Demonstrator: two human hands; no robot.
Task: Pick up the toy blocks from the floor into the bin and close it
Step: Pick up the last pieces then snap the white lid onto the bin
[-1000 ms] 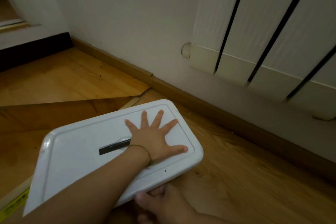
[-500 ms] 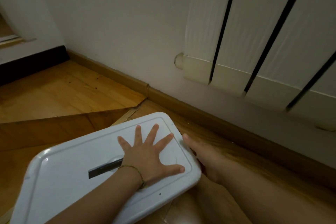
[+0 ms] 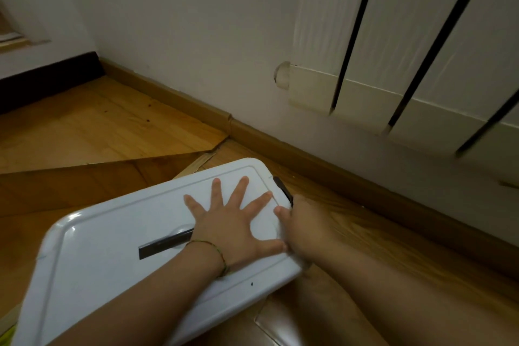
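Our left hand (image 3: 233, 229) lies flat on the white lid (image 3: 112, 261), fingers straight and spread, wrist over the black slot (image 3: 165, 243). Our right hand (image 3: 302, 223) clasps the lid's right end just beside the black latch (image 3: 283, 191), thumb on top, the other fingers hidden over the edge. The lid hides the bin beneath it, on the wooden floor (image 3: 84, 126) near the skirting board (image 3: 280, 149) below the radiator (image 3: 421, 64)

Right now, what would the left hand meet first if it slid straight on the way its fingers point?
The left hand would first run over the raised far rim of the white lid; beyond that, probably the wooden baseboard, though depth is unclear.
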